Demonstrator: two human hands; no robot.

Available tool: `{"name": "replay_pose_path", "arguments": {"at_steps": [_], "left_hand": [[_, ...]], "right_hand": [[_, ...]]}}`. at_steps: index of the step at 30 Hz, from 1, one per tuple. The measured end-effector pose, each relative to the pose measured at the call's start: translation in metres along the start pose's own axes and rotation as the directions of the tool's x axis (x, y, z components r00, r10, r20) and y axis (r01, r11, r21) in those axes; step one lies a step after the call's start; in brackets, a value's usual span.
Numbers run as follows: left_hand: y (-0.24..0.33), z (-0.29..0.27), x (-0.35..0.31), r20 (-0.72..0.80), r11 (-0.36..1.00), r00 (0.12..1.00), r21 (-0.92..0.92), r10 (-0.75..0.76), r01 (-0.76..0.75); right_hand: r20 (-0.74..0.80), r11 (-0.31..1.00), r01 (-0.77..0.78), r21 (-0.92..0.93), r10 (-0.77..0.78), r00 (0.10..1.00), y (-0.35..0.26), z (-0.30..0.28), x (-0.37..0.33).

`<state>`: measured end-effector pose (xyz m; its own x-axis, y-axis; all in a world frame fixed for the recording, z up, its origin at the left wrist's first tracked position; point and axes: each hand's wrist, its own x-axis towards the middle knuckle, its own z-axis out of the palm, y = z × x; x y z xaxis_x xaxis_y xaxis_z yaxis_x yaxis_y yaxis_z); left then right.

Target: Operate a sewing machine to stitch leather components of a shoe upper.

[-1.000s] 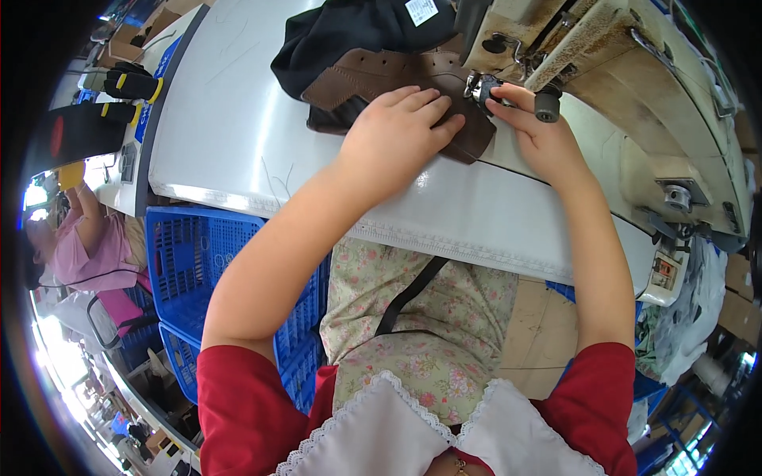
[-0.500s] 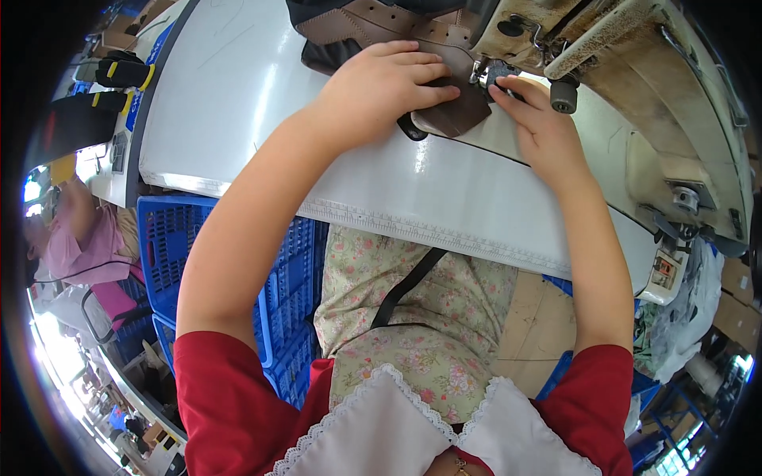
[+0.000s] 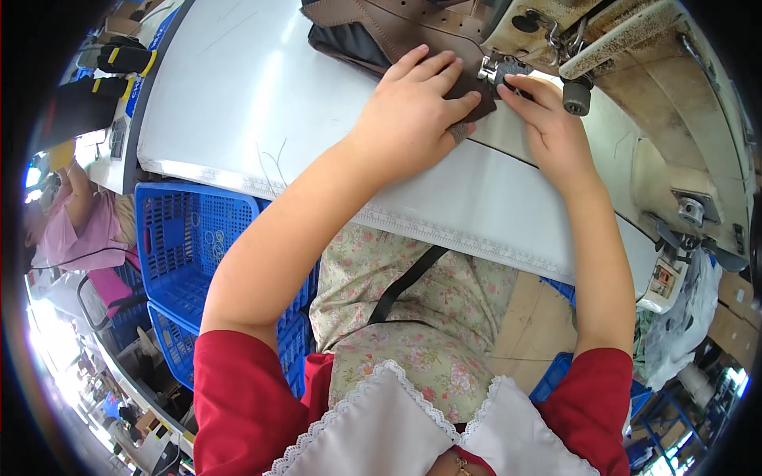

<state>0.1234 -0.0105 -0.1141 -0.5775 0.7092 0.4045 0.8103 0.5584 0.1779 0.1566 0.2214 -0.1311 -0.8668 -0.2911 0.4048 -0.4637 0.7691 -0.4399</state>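
As I judge it, the brown piece (image 3: 435, 33) beside the presser foot (image 3: 486, 71) is light, pliable — best held by its edge. Left hand (image 3: 421, 107) atop, fingers loosely spread; right hand (image 3: 553, 120) half-curled — grip unclear.

Brn holed leather pc (image 3: 417, 32) lies under L hand (image 3: 417, 103).

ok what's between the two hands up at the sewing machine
In the head view, the edge of the brown leather piece and a metal presser foot lie between the left hand and the right hand; nearer the person, pale work surface shows.
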Motion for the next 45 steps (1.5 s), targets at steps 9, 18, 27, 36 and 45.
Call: {"name": "replay_pose_path", "arguments": {"at_steps": [9, 18, 27, 36, 45], "left_hand": [[-0.012, 0.003, 0.004, -0.002, 0.998, 0.998, -0.014, 0.061, -0.061], [-0.006, 0.010, 0.003, -0.014, 1.000, 1.000, -0.007, 0.008, -0.008], [-0.022, 0.006, 0.004, 0.001, 0.986, 0.999, -0.164, 0.034, -0.033], [-0.032, 0.013, 0.007, 0.005, 0.985, 0.999, -0.162, 0.051, -0.050], [-0.034, 0.013, 0.014, 0.003, 0.990, 0.999, -0.134, 0.036, -0.035]], "right_hand": [[-0.014, 0.999, 0.037, -0.039, -0.037, 0.999, -0.004, -0.001, 0.003], [-0.027, 0.998, 0.060, -0.016, -0.060, 0.998, 0.006, 0.000, 0.006], [-0.025, 0.998, 0.056, -0.040, -0.057, 0.998, -0.004, 0.002, 0.011], [-0.062, 0.995, 0.081, -0.059, -0.084, 0.995, -0.002, 0.008, 0.011], [-0.089, 0.991, 0.091, -0.096, -0.100, 0.991, 0.000, 0.008, 0.013]]}}
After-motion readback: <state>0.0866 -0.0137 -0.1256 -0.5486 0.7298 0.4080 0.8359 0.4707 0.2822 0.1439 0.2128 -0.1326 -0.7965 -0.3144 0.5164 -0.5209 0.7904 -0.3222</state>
